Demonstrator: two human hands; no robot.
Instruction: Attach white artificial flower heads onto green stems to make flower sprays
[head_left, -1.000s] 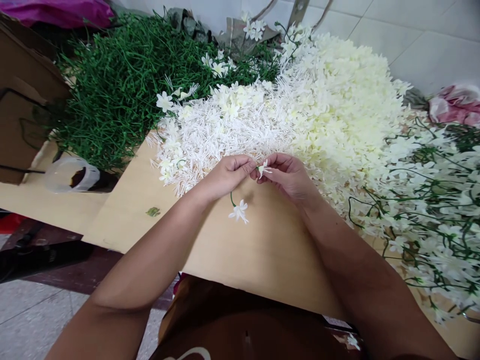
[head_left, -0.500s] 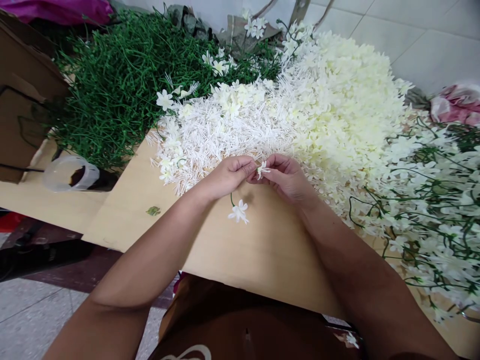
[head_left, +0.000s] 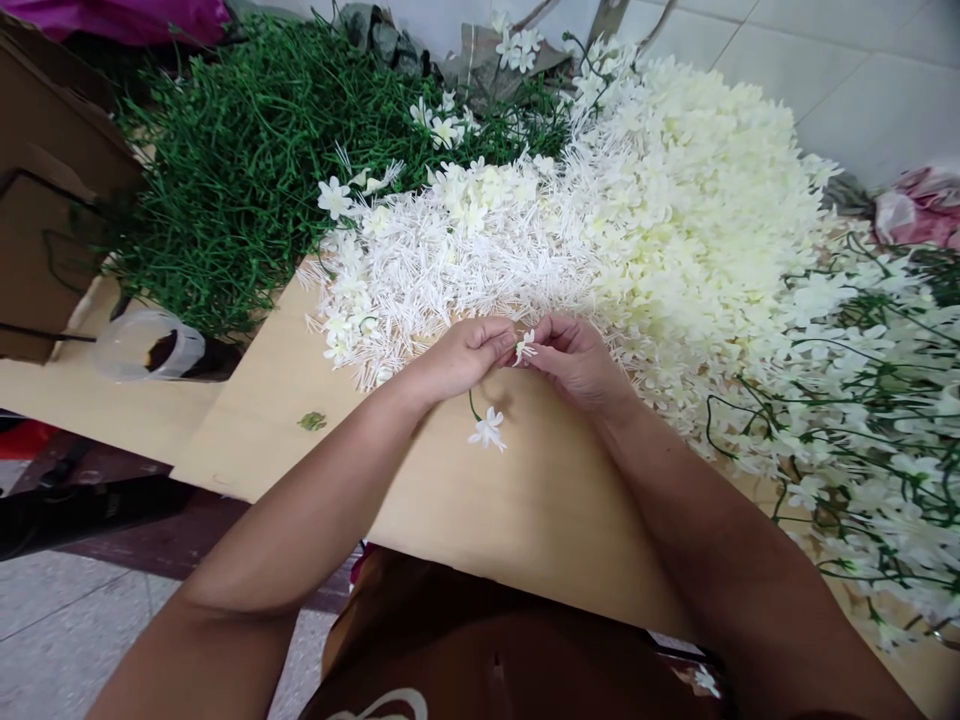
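My left hand [head_left: 480, 352] is closed in a pinch on a green artificial flower stem. From below it hangs one branch of that stem, tipped with a white artificial flower [head_left: 488, 429]. Close beside it, my right hand [head_left: 576, 358] pinches a small white flower [head_left: 526, 347] where the two hands' fingertips meet. How the stem sits in that flower is hidden by my fingers. Just beyond both hands lies a heap of white stamen pieces [head_left: 510, 255], with a big pile of cream-white petals [head_left: 697, 190] to its right.
Green plastic stems [head_left: 232, 170] are heaped at the back left. Near them stand a clear plastic cup [head_left: 146, 346] and a cardboard box [head_left: 52, 200]. Finished-looking flowers on stems [head_left: 885, 430] lie at the right. A small greenish scrap [head_left: 312, 421] rests on the board [head_left: 480, 510].
The view has shifted slightly, so everything sits a little further right. Both hands keep their pinch, with the small flower still between them.
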